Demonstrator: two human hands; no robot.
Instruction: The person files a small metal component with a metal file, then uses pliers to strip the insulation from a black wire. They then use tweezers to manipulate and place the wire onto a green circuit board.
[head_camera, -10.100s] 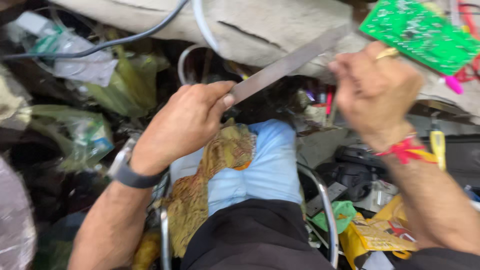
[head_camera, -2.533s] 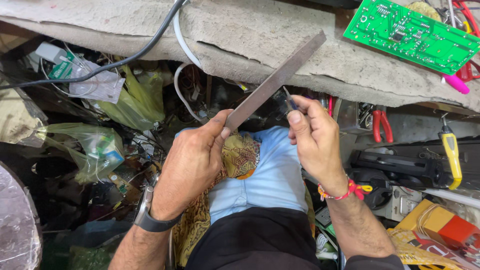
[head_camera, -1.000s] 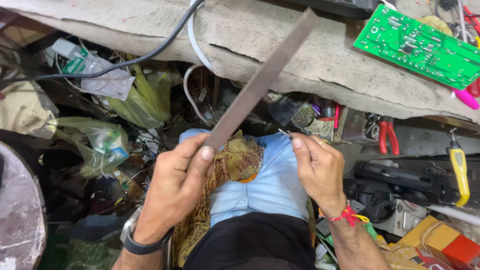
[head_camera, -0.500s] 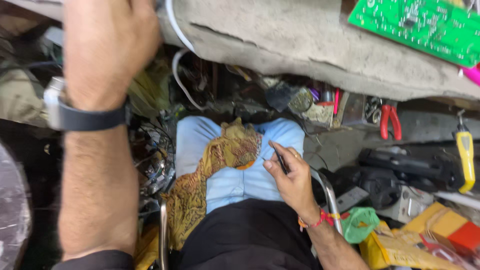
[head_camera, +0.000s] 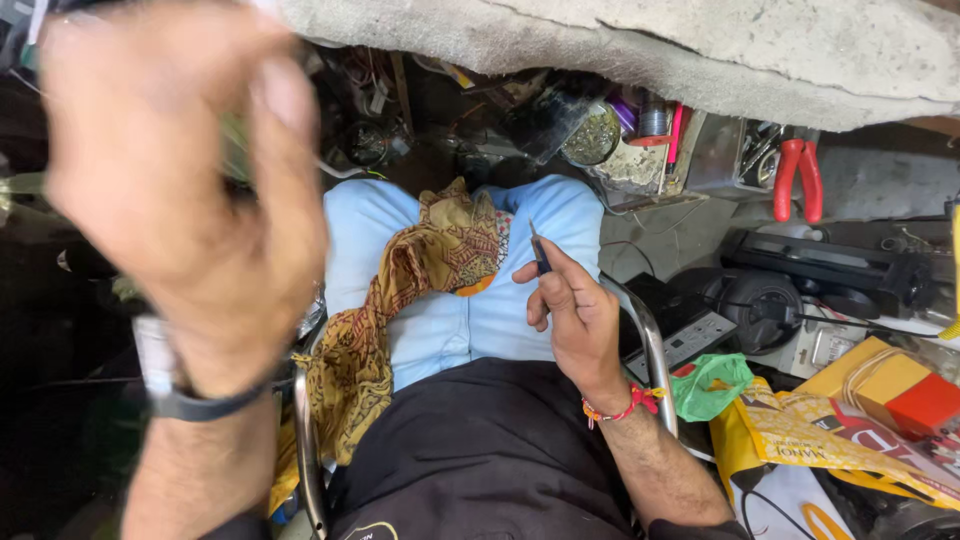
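Fingers of the right hand (head_camera: 575, 320) are pinched closed around a slim dark tool (head_camera: 540, 252), a thin pointed piece like a small screwdriver or probe, its tip standing up just past the fingertips. The hand rests over the person's lap, against the light blue trousers (head_camera: 440, 300), with a red thread band (head_camera: 620, 408) at the wrist. Just beside it, toward the middle of the lap, a patterned yellow-brown cloth (head_camera: 420, 290) is draped across the thighs and hangs down over the chair's metal frame (head_camera: 650, 340).

Left hand (head_camera: 175, 190) is raised close to the camera and badly blurred; its fingers look curled, but whether they grip anything I cannot tell. A dark watch (head_camera: 170, 380) sits on that wrist.

Further out, the rough grey front edge of the bench (head_camera: 640, 55) runs along the top, with red-handled pliers (head_camera: 798, 175) below it at the right end among loose parts and wires. A green bag (head_camera: 712, 385) and yellow boxes (head_camera: 880, 390) lie at the far right.

Judging by this, the work looks paused mid-way: the slim tool is in hand but touches no workpiece, and nothing in the lap looks finished or assembled.
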